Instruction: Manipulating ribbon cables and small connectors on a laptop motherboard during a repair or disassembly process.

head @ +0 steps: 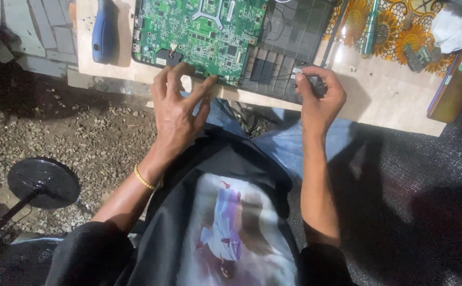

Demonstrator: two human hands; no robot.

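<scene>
A green circuit board (pixel 199 32) lies in a dark opened laptop shell (pixel 289 37) on a pale wooden board (pixel 379 95). My left hand (pixel 175 108) has its fingers spread, with fingertips touching the near edge of the circuit board. My right hand (pixel 318 95) pinches a small grey metal part (pixel 298 71) with a thin black wire at the near edge of the laptop shell. A gold bangle (pixel 145 180) circles my left wrist.
A blue-handled tool (pixel 105 29) lies left of the circuit board. A green pen-like tool (pixel 370 26), a white cloth (pixel 453 26) and small parts sit on a sunflower-patterned cloth (pixel 400 37). A phone (pixel 458 79) lies at right. Gravel ground (pixel 72 127) and a round black stand base (pixel 43 182) are at left.
</scene>
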